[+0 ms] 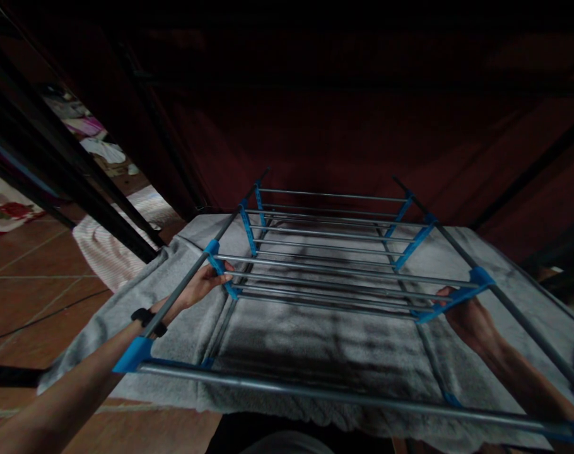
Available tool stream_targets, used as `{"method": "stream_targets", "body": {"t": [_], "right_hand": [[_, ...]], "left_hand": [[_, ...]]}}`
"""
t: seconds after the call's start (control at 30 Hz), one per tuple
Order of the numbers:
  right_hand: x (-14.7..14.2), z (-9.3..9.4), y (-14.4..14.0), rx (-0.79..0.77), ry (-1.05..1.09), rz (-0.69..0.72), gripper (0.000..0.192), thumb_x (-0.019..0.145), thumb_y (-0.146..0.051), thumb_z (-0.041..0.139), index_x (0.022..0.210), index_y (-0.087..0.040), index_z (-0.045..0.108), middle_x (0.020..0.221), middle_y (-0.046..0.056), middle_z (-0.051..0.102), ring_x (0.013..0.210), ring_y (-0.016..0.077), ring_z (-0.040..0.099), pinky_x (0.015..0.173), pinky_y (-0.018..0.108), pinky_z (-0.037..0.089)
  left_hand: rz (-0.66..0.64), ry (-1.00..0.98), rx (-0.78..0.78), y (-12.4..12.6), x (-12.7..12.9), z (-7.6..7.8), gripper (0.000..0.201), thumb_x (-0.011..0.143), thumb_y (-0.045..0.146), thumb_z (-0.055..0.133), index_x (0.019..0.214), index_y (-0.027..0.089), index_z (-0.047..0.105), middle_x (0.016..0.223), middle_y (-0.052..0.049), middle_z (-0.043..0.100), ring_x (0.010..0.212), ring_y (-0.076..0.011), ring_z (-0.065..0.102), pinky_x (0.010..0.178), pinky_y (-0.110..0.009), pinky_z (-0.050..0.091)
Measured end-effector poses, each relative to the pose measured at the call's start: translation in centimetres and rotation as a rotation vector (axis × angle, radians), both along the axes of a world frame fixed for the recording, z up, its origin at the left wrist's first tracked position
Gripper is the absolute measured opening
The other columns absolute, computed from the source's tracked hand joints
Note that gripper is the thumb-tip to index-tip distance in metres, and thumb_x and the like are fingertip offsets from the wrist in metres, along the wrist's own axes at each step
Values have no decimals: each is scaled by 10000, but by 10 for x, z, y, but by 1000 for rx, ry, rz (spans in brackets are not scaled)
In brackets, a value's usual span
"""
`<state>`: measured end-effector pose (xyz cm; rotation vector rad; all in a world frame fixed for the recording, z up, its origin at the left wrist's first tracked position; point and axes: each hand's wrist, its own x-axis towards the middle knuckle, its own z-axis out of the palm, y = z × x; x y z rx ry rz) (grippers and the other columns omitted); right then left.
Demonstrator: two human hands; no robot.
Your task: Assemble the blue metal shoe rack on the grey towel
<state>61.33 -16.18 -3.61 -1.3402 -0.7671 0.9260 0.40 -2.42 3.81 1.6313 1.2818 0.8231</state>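
A shoe rack (310, 265) of grey metal tubes and blue plastic brackets lies across the middle of the view, several shelves deep. My left hand (211, 277), with a black band on its wrist, closes around a blue bracket at the rack's left side. On the right, my right hand (462, 312) grips the matching blue bracket, its fingers partly hidden behind the plastic. A long tube (315, 392) with blue corner pieces spans the end nearest me. Both forearms pass outside or beneath the side tubes.
Beneath the rack spreads a grey blanket (315, 340). Behind stands a dark red panel (334, 139), with dark metal posts (111, 195) to the left. A striped cloth (102, 246) and a dark cable (45, 316) lie on the tiled floor (26, 265). Clothes are piled farther back.
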Motion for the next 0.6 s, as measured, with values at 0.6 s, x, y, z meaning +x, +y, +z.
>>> {"method": "stream_targets", "body": {"t": [0.6], "right_hand": [[2,6,4,19,214,68,377,828,-517,543,875,-193,728,971,102,690,990,262,596,942,399,435]], "left_hand": [[-5,39,8,-9,8,20,361,604,413,793,894,235,675,997,-59,704,972,-319,614,900,-418,481]]}}
